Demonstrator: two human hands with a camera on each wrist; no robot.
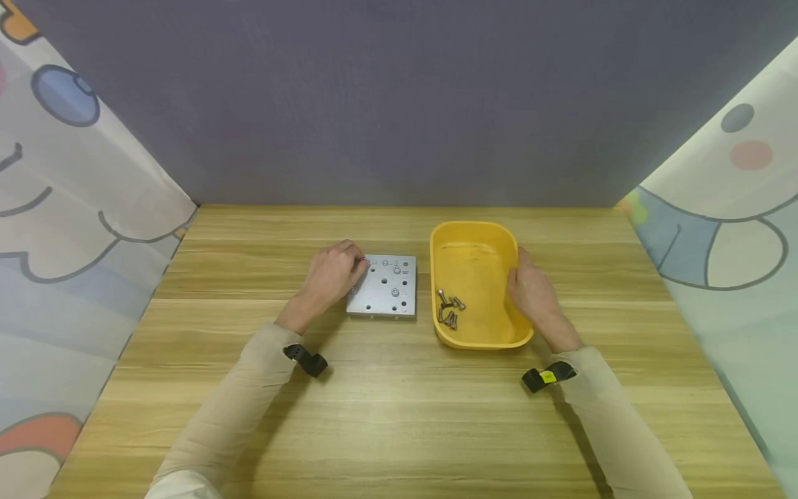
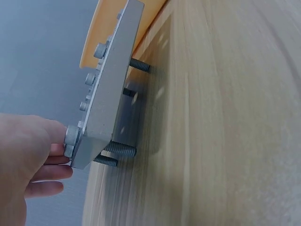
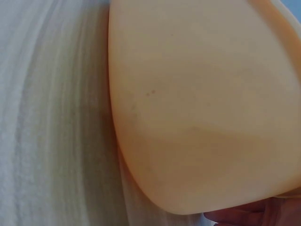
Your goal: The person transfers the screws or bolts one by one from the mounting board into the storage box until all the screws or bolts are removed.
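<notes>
A square silver metal plate [image 1: 374, 294] with holes and several socket head screws lies left of the yellow tray. At its far left corner, my left hand [image 1: 333, 274] pinches a screw head [image 2: 71, 135], seen close in the left wrist view; the thumb partly hides the fingers there. Threaded screw ends [image 2: 121, 149] stick out under the plate, which stands raised off the table. My right hand [image 1: 535, 291] grips the right wall of the yellow tray [image 1: 476, 277], thumb at the rim. Several loose screws [image 1: 450, 319] lie in the tray's near left part.
A wood-grain table [image 1: 386, 409] carries both things. A grey upright panel [image 1: 399, 104] closes off its far edge, with cartoon-printed curtains [image 1: 81, 173] at the sides. Black camera straps [image 1: 305, 360] sit on both wrists.
</notes>
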